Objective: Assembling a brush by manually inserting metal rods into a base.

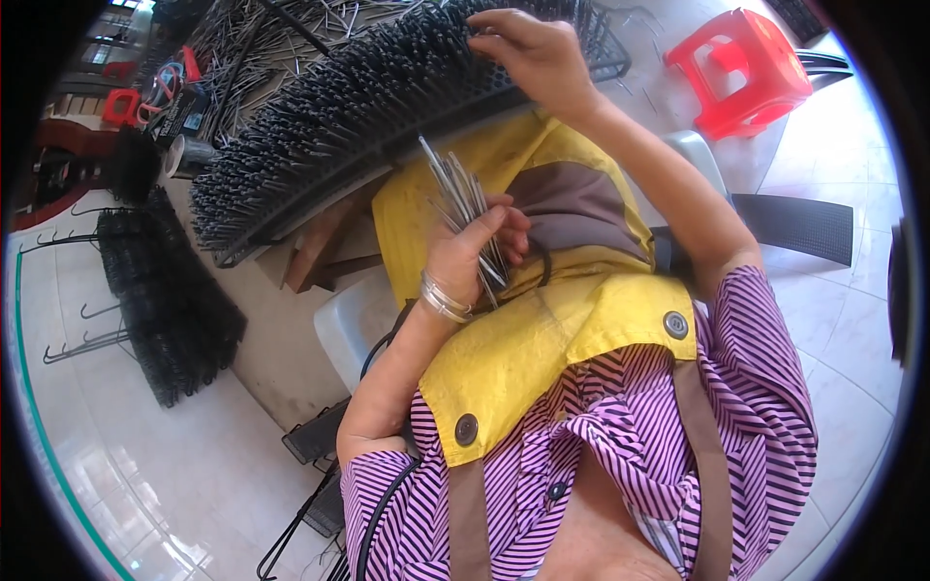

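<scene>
Rods fed by hand into a spiked rack.

Stacked at far left, finished black spiked racks [170, 310] on the floor. Left hand [472, 254] clenched around a bundle of thin metal rods [463, 198], kept upright over the yellow apron [542, 329], seemingly as ready supply. Right hand [538, 53] reaching up, fingers [489, 44] pinched at the top of the perforated black rack [349, 116] bristling with rods, apparently seating 1. Red stool [741, 68] beyond.
</scene>
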{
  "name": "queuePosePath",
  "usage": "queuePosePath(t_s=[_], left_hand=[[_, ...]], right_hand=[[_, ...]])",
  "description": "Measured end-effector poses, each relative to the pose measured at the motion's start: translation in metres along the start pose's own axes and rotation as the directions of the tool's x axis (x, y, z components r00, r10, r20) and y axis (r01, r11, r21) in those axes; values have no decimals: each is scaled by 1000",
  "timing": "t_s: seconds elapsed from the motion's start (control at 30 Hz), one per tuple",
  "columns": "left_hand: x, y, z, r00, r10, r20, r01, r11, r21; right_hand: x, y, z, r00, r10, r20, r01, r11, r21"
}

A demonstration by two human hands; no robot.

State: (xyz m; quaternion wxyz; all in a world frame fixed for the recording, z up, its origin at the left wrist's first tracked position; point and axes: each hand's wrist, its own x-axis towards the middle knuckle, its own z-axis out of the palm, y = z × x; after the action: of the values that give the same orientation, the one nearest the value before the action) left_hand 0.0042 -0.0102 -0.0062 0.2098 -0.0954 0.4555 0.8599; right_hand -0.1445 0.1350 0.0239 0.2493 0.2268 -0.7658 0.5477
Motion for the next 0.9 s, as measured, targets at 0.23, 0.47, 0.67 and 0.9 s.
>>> queuePosePath(t_s=[0.23, 0.47, 0.67, 0.9], left_hand=[[0, 0, 0, 1000, 2, 9, -3, 1000, 27], [-1, 2, 0, 1000, 10, 25, -11, 999, 38], [-4, 3, 1, 997, -8, 71, 6, 999, 34], [-2, 1, -4, 992, 17, 128, -20, 1000, 18]], right_hand=[[11, -7, 7, 944, -228, 239, 304, 881, -363], [15, -6, 9, 916, -120, 383, 335, 754, -565], [-4, -1, 4, 940, -172, 293, 317, 754, -575], [-48, -49, -11, 752, 374, 542, -480, 875, 63]])
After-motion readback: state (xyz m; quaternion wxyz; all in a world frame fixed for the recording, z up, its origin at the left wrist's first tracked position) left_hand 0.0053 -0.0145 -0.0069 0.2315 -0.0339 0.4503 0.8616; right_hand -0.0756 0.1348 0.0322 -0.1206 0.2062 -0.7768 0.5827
